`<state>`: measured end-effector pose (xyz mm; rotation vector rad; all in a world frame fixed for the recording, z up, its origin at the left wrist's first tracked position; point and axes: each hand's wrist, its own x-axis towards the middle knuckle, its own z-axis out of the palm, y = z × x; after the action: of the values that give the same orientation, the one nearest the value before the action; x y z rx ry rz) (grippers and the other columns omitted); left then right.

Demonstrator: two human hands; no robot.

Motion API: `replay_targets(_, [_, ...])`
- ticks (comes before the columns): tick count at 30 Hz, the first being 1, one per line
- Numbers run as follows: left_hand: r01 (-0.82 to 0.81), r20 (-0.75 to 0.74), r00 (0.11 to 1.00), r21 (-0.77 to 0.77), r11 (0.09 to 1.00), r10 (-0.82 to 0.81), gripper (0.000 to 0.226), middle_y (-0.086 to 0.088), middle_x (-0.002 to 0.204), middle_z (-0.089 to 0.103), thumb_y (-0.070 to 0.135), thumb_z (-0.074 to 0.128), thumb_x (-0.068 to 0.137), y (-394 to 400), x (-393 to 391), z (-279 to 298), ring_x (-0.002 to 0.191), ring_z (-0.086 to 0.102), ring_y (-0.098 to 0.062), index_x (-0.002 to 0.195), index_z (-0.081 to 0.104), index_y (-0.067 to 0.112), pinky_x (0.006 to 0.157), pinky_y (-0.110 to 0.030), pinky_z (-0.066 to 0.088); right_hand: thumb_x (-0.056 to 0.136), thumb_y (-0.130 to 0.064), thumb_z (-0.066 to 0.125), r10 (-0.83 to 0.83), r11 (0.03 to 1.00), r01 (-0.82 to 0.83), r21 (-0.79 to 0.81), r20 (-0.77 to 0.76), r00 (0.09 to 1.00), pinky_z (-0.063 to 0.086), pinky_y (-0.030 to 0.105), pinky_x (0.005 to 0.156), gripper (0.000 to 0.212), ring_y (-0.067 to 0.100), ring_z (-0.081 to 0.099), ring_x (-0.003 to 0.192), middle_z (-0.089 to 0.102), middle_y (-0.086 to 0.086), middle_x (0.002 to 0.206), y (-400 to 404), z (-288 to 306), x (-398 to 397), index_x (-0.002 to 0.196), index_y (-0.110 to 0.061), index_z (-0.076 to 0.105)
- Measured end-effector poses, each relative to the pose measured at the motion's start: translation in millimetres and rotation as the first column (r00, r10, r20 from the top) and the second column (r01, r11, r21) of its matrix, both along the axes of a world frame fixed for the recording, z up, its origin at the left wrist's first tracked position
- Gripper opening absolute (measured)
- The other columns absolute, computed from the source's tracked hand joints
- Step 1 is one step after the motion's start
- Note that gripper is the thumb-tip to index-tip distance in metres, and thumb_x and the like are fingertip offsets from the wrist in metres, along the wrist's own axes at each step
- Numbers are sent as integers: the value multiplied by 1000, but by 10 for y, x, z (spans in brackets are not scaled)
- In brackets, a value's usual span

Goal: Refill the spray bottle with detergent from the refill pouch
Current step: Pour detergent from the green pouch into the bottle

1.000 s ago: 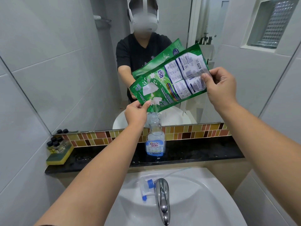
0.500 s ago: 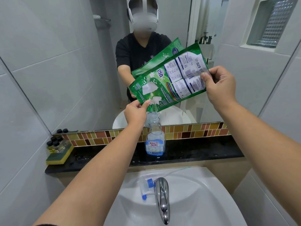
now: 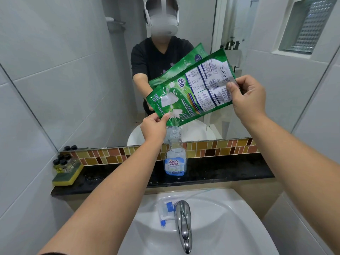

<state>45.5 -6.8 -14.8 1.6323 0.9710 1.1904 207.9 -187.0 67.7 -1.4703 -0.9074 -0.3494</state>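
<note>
A green refill pouch [image 3: 191, 92] is tilted with its lower corner right over the open neck of a clear spray bottle [image 3: 175, 159]. The bottle stands upright on the black ledge [image 3: 230, 172] and carries a blue label. My left hand [image 3: 154, 128] pinches the pouch's lower corner just above the bottle mouth. My right hand [image 3: 247, 98] holds the raised upper end of the pouch. The bottle's spray head [image 3: 166, 211], white and blue with a thin tube, lies in the white sink [image 3: 220, 227] beside the tap.
A chrome tap [image 3: 183, 223] sticks out over the sink's middle. A yellow-green sponge [image 3: 67, 176] with several small dark-capped bottles [image 3: 62, 162] on it sits at the ledge's left end. A mirror [image 3: 73, 70] and a mosaic tile strip [image 3: 220, 147] rise behind the ledge.
</note>
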Motion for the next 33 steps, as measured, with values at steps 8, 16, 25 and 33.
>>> replay_targets(8, [-12,13,1000,-5,1000,12,23,-10,77,71,38,76,83,-30,-14,2,67,61,-23,63,65,32,69,-42,56,89,-26,64,-20,1000,20,-4,5,1000,56,46,67,19,26,63,77,67,6,82,-2,-18,0,74,-33,54])
replay_targets(16, [-10,9,1000,-11,1000,10,21,-8,76,72,39,76,83,-34,-20,2,72,65,-29,66,66,30,70,-43,57,90,-28,63,-11,1000,11,-18,8,1000,57,51,70,16,32,66,84,70,12,88,-3,-20,-10,76,-32,55])
replay_targets(25, [0,-15,1000,5,1000,0,21,-1,68,67,38,75,83,-6,-8,-39,63,58,-16,66,66,31,61,-35,51,90,-30,61,-27,1000,27,3,-56,998,57,41,68,16,21,65,77,68,0,82,-18,-180,20,75,-33,56])
replay_targets(33, [46,-95,995,76,996,-38,23,-4,66,64,38,74,84,50,-19,-73,59,48,-13,74,71,18,58,-30,43,97,-30,58,-86,996,86,-8,-133,987,52,32,63,14,9,59,74,62,-11,79,-131,-609,2,83,-28,55])
